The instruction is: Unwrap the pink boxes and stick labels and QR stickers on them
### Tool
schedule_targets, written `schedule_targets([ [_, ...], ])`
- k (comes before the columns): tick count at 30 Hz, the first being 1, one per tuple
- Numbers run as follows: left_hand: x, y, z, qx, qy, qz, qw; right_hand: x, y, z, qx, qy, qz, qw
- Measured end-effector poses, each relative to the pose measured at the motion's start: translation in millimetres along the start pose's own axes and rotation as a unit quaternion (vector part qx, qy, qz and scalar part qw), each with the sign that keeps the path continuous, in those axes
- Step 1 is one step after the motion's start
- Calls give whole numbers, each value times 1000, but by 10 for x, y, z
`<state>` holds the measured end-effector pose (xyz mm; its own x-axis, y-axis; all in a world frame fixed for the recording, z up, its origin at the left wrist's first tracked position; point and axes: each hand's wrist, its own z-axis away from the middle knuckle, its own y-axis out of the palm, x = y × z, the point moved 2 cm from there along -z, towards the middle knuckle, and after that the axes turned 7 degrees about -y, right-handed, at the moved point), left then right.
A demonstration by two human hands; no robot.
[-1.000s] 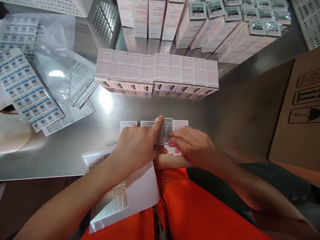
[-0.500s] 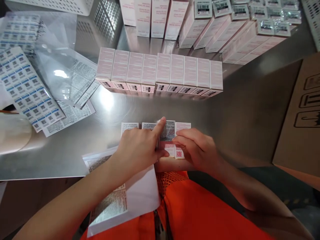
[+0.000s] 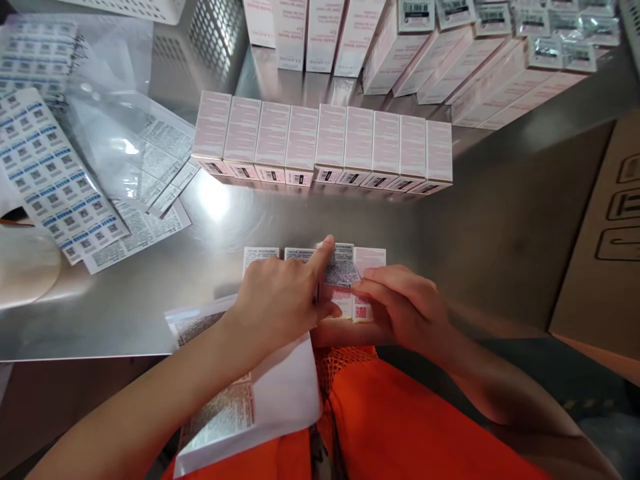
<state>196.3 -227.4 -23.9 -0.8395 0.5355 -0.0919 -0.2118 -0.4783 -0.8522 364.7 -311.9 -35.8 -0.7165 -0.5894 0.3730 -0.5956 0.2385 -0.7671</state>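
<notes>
Several small pink-and-white cartons lie side by side at the table's near edge. My left hand (image 3: pixel 280 293) rests over them, index finger stretched onto the top of a grey printed label (image 3: pixel 342 272) and thumb out near the carton (image 3: pixel 341 298) beneath it. The fingertips of my right hand (image 3: pixel 407 300) are pinched at that label's right edge, over the neighbouring unlabelled carton (image 3: pixel 373 256). Left of these, two cartons bear printed labels, one labelled carton (image 3: pixel 261 253) at the end; my left hand partly covers them. A label sheet (image 3: pixel 290 373) lies under my left forearm.
Behind my hands stands a row of pink cartons (image 3: pixel 330 137). More tall cartons (image 3: pixel 320 33) are grouped farther back. QR-code sticker sheets (image 3: pixel 60 173) and clear plastic lie at left, near a white basket (image 3: pixel 150 8). A cardboard box (image 3: pixel 595 267) is at right.
The view has shifted slightly. My right hand has moved a little to the right along the label's edge. My left hand keeps its place on the label.
</notes>
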Motion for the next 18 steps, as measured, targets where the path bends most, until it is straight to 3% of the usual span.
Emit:
schedule_targets([
  [5, 5, -21, 0, 0, 6, 0, 1000, 43, -98, -72, 60, -13, 73, 995],
  [10, 22, -33, -10, -2, 13, -3, 1000, 48, -83, -16, 158, -42, 45, 985],
  [18, 32, -20, -4, -12, 15, -12, 1000, 29, 5, 74, 161, -37, 15, 986],
])
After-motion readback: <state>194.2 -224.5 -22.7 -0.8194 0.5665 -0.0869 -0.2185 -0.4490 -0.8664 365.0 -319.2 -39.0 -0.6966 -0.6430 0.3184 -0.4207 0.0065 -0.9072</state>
